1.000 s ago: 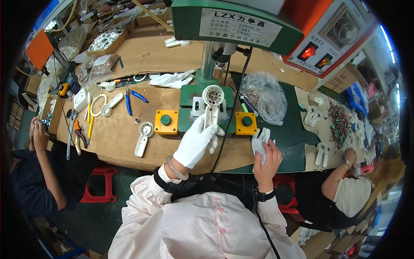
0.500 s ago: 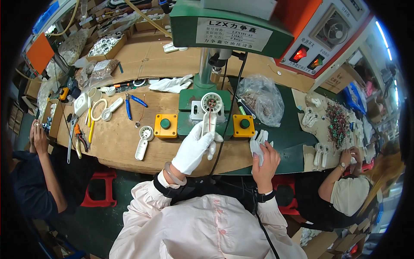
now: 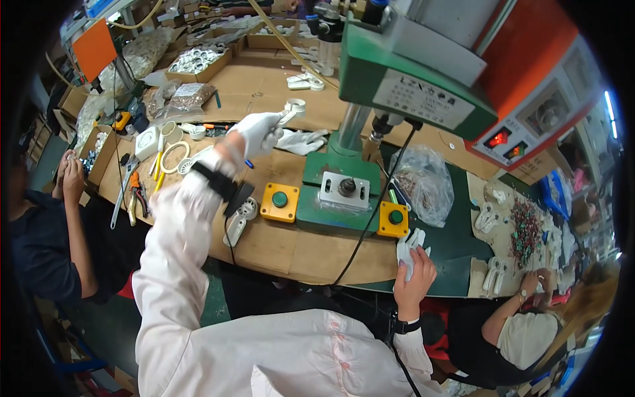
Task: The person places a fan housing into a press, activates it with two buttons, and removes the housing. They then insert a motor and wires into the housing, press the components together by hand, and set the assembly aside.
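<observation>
My left hand (image 3: 256, 135), in a white glove, reaches out over the far part of the table. Its fingers are closed round the handle of a white plastic fan shell (image 3: 296, 106) with a round head. My right hand (image 3: 415, 272), bare, rests at the table's front edge with a loose white glove (image 3: 408, 255) held between thumb and fingers. Between the hands stands a green press (image 3: 340, 172); its base carries a metal plate (image 3: 337, 193) with a dark round post. Another white fan shell (image 3: 239, 225) lies left of the press.
Yellow boxes with green buttons, a left button box (image 3: 279, 202) and a right button box (image 3: 394, 218), flank the press. A black cable (image 3: 370, 231) hangs before it. A clear bag (image 3: 426, 185) lies on the right. Co-workers sit at both sides; pliers (image 3: 137, 193) lie at left.
My left hand has carried the fan shell from in front of the press to the far left. The view has shifted, and the press plate now shows uncovered. My right hand stays on the glove.
</observation>
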Motion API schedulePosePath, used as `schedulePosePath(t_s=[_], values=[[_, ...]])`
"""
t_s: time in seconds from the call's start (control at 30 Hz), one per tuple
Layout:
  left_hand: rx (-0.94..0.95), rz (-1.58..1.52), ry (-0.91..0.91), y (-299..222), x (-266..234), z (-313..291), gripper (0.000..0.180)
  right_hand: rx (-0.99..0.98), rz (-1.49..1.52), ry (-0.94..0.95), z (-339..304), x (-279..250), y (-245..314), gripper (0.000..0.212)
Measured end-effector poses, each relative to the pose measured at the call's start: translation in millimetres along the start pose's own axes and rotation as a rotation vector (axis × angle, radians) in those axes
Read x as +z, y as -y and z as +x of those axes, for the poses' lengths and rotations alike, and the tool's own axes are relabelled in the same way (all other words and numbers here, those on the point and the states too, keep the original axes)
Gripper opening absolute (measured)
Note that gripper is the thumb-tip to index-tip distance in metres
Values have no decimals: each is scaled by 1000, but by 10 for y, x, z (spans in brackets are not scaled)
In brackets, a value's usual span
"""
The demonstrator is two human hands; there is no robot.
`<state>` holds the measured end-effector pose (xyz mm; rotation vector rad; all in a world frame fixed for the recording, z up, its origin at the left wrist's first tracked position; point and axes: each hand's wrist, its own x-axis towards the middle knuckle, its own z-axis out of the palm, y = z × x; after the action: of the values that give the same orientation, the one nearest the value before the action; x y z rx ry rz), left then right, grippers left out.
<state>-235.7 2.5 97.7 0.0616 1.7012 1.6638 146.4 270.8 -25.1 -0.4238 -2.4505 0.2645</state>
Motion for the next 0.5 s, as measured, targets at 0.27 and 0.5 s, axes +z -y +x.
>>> schedulePosePath(t_s=[0.27,0.5], values=[[163,77,-78,122,-582,2022,16,-1,-9,21,-1,-4,63,34],[301,145,108,-135,-153,487,49,29,-31,26,-42,-2,-87,35]])
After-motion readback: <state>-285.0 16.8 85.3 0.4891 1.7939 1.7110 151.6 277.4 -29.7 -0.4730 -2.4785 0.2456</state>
